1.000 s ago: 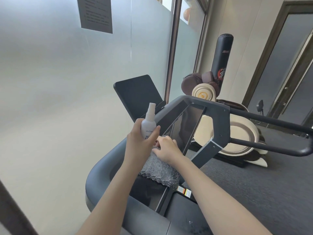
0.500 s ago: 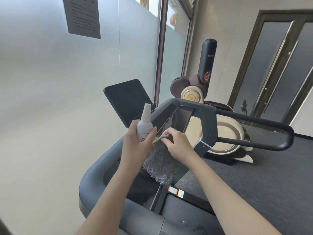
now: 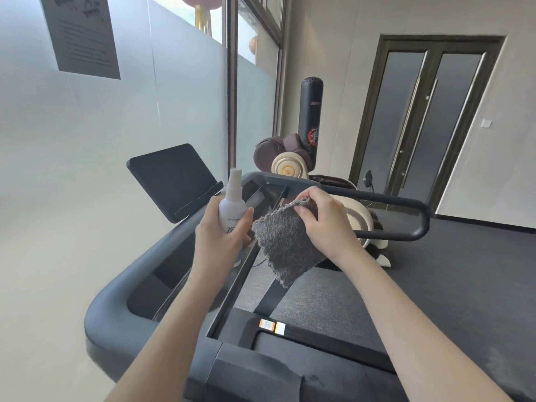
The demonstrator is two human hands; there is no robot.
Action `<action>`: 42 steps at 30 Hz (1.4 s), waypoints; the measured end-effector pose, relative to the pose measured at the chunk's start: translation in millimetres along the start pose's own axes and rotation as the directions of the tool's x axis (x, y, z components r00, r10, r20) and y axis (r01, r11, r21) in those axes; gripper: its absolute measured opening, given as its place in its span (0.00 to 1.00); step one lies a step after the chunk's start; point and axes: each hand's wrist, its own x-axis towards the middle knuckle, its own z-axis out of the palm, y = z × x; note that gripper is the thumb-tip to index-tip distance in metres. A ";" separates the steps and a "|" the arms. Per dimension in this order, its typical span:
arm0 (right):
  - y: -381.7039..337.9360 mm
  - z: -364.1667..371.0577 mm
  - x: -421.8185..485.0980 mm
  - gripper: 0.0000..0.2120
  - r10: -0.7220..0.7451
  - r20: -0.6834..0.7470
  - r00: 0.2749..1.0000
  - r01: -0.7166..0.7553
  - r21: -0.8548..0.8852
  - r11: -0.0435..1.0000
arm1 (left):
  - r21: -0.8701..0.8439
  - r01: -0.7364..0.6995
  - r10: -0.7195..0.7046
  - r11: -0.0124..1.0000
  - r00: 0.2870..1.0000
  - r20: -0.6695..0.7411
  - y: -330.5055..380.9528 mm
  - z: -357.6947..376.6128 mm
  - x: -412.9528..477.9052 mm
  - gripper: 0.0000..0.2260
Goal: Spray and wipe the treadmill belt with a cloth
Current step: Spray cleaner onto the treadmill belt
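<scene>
Up comes the cloth (image 3: 285, 245) off the treadmill (image 3: 116, 309), now dangling from my right hand (image 3: 324, 219), pinched at its top corner. Soft, floppy, light, so I'd bunch it to wipe. Left hand (image 3: 220, 236) wraps the upright spray bottle (image 3: 232, 207) just beside it.

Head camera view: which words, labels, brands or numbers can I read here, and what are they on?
Nothing reads clearly.
Paper notice on the glass wall: printed lines, too blurred.
Spray bottle: label print too small, partly hidden by the left hand.
Punching bag: red lettering, blurred.
Treadmill sticker: too small.
</scene>
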 end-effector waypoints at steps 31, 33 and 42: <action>23.4 -177.4 -282.4 0.02 0.043 0.003 0.999 -0.043 -0.010 0.999 | -0.010 0.122 -0.121 0.992 0.991 0.053 53.2 26.1 -267.9 0.09; 30.1 -165.2 -307.6 0.02 0.056 0.003 0.998 -0.056 -0.005 0.998 | -0.002 0.115 -0.114 0.993 0.991 0.064 35.2 22.7 -291.2 0.09; 89.2 -87.9 -421.6 0.02 0.100 -0.027 0.995 -0.099 0.032 0.995 | 0.016 0.162 -0.162 0.987 0.982 0.100 -91.5 27.9 -394.7 0.15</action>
